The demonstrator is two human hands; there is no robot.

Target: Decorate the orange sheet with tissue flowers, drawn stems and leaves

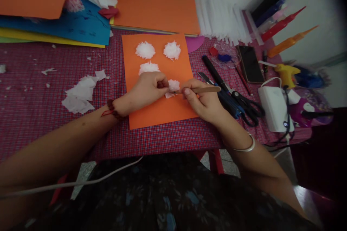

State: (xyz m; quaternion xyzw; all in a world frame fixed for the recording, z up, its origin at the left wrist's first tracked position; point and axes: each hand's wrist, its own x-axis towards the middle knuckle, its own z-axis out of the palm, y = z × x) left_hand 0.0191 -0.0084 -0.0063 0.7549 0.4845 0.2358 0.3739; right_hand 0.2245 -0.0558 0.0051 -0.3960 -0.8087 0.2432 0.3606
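Note:
An orange paper sheet (159,112) lies on the checked tablecloth (35,108) in front of me. Three fluffy white tissue puffs sit on it: one (145,49) at top left, one (171,50) at top right, one (148,67) below them. My left hand (148,88) is closed in a pinch on a fourth white tissue puff (172,87) near the sheet's right edge. My right hand (203,101) grips a thin wooden stick (206,89) whose tip reaches that puff.
Scissors (244,103) and a black pen (213,70) lie right of the sheet, then a phone (251,64), a white power bank (273,106) and a yellow glue gun (286,74). White paper scraps (80,94) lie left. Coloured sheets (157,9) are stacked behind.

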